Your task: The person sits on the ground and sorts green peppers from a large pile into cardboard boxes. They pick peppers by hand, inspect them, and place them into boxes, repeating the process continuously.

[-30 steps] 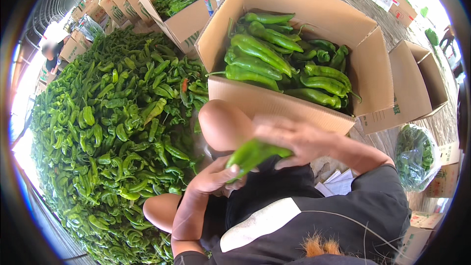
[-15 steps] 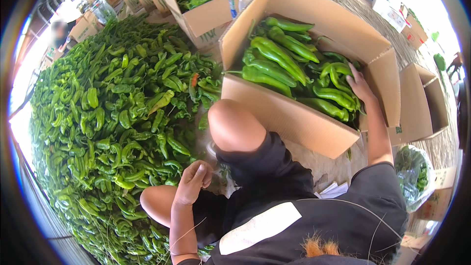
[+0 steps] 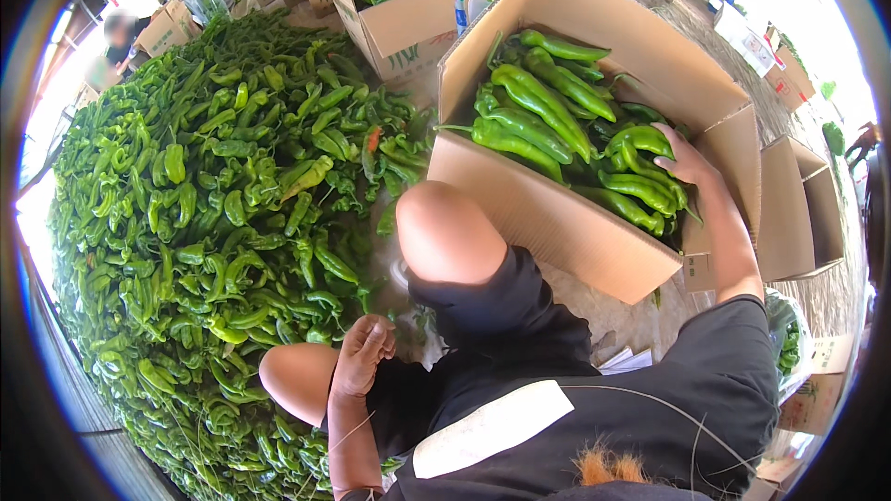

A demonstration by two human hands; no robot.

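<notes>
Inside cardboard [image 3: 548,213], right fingers [image 3: 663,132] on glossy peppers [image 3: 557,118]

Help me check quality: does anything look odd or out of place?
Two things stand out in the large mound of green peppers: a slender, partly orange-red pepper and, to its left, a long yellowish-green pepper. Their colours break from the surrounding green.

Fingers of the right hand [image 3: 689,160] partly hide green peppers [image 3: 638,141]; far beyond them, leftward, a person's head [image 3: 119,30] is blurred
</notes>
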